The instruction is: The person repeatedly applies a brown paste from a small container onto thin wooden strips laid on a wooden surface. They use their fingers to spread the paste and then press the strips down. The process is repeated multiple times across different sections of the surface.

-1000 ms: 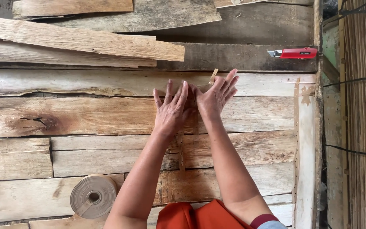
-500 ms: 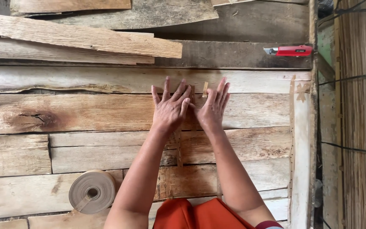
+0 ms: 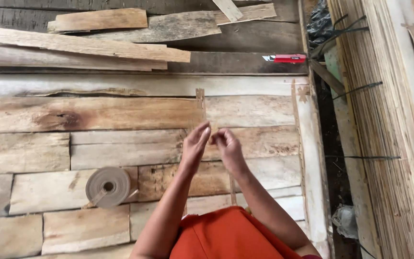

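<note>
You're looking down on a worktop of rough, weathered planks (image 3: 97,115) in soft daylight. Loose boards (image 3: 82,45) lie along its far edge, and a stack of thin wooden strips (image 3: 384,120) (bound with dark cord) stands off to your right.

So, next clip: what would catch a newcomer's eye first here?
Two bare hands raised close together at centre, left hand and right hand, above a patchwork of pale veneer sheets. A narrow strip of brown tape runs up the seam beyond them. A tape roll lies lower left, and a red utility knife sits at the far edge.
</note>
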